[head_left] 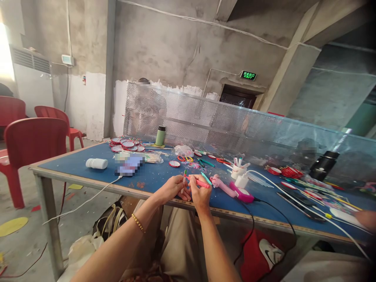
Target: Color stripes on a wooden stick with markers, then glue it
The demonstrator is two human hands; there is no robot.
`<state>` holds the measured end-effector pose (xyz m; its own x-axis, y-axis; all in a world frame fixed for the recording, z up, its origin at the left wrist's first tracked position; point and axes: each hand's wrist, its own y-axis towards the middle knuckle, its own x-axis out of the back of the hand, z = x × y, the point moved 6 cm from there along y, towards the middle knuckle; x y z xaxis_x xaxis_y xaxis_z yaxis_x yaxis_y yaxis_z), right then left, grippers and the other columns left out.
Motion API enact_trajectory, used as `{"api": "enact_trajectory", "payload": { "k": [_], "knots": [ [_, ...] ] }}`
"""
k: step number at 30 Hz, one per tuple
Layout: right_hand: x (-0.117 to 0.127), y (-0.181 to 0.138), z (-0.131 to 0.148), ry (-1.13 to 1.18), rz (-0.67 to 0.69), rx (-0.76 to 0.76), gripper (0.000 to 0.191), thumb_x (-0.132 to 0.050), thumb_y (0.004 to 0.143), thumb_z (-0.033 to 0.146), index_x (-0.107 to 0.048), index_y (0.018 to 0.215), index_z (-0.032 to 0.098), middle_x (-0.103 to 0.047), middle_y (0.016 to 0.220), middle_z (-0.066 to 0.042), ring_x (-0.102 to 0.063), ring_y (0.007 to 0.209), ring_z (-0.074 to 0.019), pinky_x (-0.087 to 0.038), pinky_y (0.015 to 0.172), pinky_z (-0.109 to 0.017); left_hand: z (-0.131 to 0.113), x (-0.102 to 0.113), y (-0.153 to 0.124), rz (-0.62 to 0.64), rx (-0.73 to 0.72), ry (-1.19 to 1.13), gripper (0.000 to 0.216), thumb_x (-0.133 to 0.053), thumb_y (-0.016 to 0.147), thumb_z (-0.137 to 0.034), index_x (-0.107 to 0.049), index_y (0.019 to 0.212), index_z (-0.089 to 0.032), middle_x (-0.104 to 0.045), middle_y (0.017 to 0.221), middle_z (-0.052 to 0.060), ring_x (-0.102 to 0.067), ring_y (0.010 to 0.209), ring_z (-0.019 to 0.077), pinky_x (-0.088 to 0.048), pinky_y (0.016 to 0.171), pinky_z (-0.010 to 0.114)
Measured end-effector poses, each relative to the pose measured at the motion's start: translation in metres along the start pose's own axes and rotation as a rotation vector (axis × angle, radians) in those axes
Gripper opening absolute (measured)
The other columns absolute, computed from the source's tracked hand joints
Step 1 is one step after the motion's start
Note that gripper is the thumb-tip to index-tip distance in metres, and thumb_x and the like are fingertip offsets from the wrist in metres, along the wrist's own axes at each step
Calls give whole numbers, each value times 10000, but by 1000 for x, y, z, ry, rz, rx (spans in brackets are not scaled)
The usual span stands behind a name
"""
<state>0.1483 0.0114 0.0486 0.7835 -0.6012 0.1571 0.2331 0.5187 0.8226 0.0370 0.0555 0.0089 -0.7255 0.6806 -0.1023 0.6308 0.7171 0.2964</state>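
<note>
At the table's near edge, my left hand (175, 188) pinches a small pale stick (184, 181) with a green and red tip. My right hand (201, 196) is closed around a pinkish-red marker pen (201, 182), held pen-fashion, its tip pointing at the stick. Whether pen and stick touch is too small to tell. Just beyond my right fingers is a teal pen (206, 178). To the right lies a pink and magenta corded tool (225, 187). A round red-rimmed disc (174, 164) lies beyond my left hand.
Red-rimmed discs (128, 144), a green flask (160, 136) and a white bottle (96, 163) stand left on the blue table (79, 166). Green-handled pliers (205, 162), a cup of markers (237, 170) and a black bottle (323, 164) are rightward. A perforated screen (190, 113) stands behind; another person's hand (366, 220) shows far right.
</note>
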Motion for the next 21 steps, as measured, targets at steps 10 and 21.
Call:
{"api": "enact_trajectory", "payload": {
  "k": [10, 21],
  "knots": [
    [0, 0, -1, -7, 4, 2, 276, -555, 921, 377, -649, 748, 184, -638, 594, 5, -572, 507, -132, -474, 540, -241, 1, 0, 0, 4, -6, 6, 561, -688, 754, -697, -495, 834, -176, -724, 711, 70, -731, 640, 177, -589, 606, 274],
    [-1, -1, 0, -11, -2, 16, 260, -556, 920, 367, -651, 761, 186, -636, 591, 8, -570, 495, -131, -475, 537, -244, 0, 0, 0, 2, -5, 1, 510, -690, 780, -650, -500, 825, -179, -720, 703, 63, -724, 624, 169, -591, 608, 272]
  ]
}}
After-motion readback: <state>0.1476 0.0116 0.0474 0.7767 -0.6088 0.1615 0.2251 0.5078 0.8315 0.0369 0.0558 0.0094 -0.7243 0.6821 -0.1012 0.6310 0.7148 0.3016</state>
